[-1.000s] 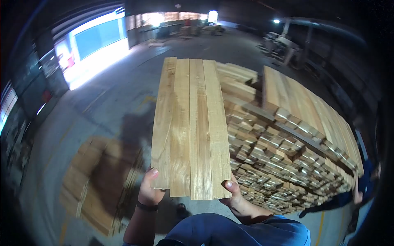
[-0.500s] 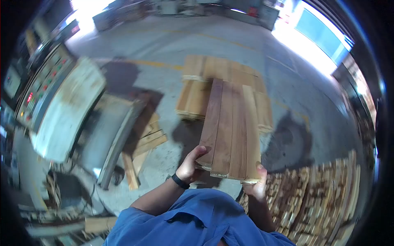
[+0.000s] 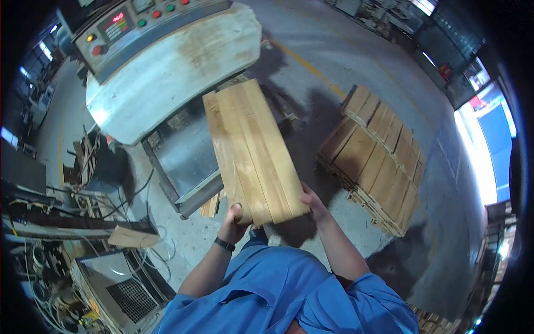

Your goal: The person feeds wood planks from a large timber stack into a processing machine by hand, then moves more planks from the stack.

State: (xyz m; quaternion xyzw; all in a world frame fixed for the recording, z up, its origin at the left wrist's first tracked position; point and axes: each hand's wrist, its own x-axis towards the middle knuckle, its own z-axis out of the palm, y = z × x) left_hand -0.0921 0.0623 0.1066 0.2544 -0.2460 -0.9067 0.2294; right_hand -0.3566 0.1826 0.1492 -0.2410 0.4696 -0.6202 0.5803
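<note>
Between my two hands I hold a row of several wooden boards (image 3: 253, 156), laid side by side, pale on top and pointing away from me. My left hand (image 3: 232, 220), with a dark band at the wrist, grips the near left corner, thumb on top. On the near right corner my right hand (image 3: 313, 203) is closed around the edge. Fingers under the boards are hidden. The far end of the boards is over the metal bed (image 3: 186, 153) of a machine (image 3: 178, 67) with a light, stained cover.
Stacked boards (image 3: 378, 161) lie on the floor to the right. The machine's control panel (image 3: 133, 25) has coloured buttons and a red display. At lower left are hoses, a bench with a loose board (image 3: 133, 237) and a dark bin (image 3: 105, 167) holding scraps. More wood pieces (image 3: 434, 323) show at bottom right.
My view has turned left, bringing the machine closer and the floor stack to the right. The held boards have swung left with both hands, and their visible top now looks paler.
</note>
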